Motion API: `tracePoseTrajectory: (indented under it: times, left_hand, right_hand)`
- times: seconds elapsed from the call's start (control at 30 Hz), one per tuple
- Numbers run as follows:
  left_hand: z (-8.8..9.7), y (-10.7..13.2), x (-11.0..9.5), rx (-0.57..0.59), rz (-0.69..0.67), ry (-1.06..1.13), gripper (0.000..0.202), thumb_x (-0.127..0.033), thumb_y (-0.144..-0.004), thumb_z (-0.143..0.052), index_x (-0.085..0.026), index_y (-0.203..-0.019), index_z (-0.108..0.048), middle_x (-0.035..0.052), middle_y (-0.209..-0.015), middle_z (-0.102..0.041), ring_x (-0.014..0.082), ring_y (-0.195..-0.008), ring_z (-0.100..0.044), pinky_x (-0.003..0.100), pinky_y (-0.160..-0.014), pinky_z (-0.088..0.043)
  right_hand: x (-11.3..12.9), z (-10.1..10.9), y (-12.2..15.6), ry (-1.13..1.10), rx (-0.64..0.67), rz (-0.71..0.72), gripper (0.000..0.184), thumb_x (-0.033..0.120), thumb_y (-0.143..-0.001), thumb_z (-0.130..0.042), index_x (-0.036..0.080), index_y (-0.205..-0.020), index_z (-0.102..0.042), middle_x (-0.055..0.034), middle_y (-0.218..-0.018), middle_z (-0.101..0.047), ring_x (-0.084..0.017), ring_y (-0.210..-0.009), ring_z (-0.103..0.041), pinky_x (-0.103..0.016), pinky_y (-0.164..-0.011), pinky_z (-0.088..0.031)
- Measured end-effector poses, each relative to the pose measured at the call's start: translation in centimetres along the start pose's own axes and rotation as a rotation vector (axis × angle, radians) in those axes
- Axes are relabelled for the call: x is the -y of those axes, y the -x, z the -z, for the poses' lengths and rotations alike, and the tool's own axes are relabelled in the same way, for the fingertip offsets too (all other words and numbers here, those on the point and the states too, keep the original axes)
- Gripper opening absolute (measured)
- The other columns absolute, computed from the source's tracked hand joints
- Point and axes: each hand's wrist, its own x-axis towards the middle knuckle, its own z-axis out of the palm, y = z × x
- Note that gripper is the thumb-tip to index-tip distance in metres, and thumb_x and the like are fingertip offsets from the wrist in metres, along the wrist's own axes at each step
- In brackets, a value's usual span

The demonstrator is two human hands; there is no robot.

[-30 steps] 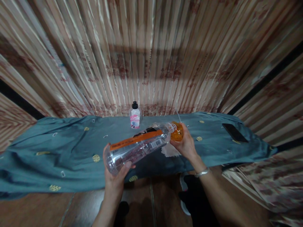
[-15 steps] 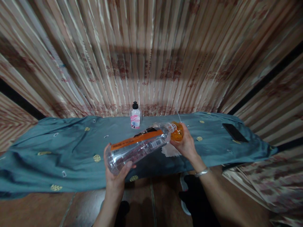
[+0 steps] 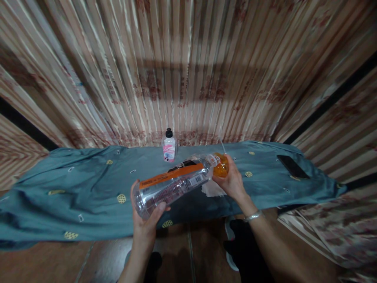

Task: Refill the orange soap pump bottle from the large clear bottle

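Left hand (image 3: pixel 145 222) fingers wrapped round base of clear bottle (image 3: pixel 176 184), tilted over table (image 3: pixel 97 177) middle, neck to the far right, at amber container (image 3: pixel 220 166); right hand (image 3: pixel 234 184) fingers gripping that container. Black-capped bottle (image 3: pixel 169 148) upright, far side; phone (image 3: pixel 292 166) flat, right.

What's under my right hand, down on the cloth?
A pale, tissue-like sheet shows on the cloth below your right hand. The hand and the clear bottle block the view of the rest, so its full shape, and anything beneath it, can't be seen.
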Motion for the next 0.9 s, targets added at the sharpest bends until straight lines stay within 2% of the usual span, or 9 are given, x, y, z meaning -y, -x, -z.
tracePoseTrajectory:
  times: [0.3, 0.7, 0.9]
  left_hand:
    - [0.28, 0.02, 0.09, 0.021, 0.005, -0.021, 0.097, -0.034, -0.066, -0.097, -0.032, -0.15, -0.048, 0.0041, -0.113, -0.068, 0.0164, -0.079, -0.071, 0.024, -0.062, -0.062]
    - [0.26, -0.02, -0.07, 0.018, 0.0, -0.028, 0.097, -0.035, -0.065, -0.098, -0.031, -0.149, -0.05, 0.0055, -0.12, -0.067, 0.016, -0.083, -0.072, 0.022, -0.062, -0.062]
    - [0.39, -0.08, -0.06, 0.03, -0.004, -0.047, 0.095, -0.036, -0.067, -0.096, -0.032, -0.15, -0.049, 0.0064, -0.123, -0.068, 0.0175, -0.085, -0.071, 0.024, -0.064, -0.062]
  right_hand:
    - [0.04, 0.11, -0.02, -0.004, 0.013, -0.025, 0.089, 0.043, -0.076, -0.08, 0.019, -0.153, -0.042, -0.0187, -0.149, -0.064, -0.036, -0.14, -0.061, -0.057, -0.117, -0.051]
    - [-0.03, 0.11, -0.01, 0.002, 0.018, -0.026, 0.093, 0.047, -0.075, -0.083, 0.015, -0.153, -0.043, -0.0218, -0.149, -0.063, -0.037, -0.141, -0.061, -0.058, -0.118, -0.05]
    - [0.05, 0.34, -0.14, -0.013, 0.039, -0.061, 0.095, 0.051, -0.074, -0.085, 0.017, -0.153, -0.044, -0.0204, -0.149, -0.063, -0.037, -0.139, -0.062, -0.058, -0.116, -0.051]
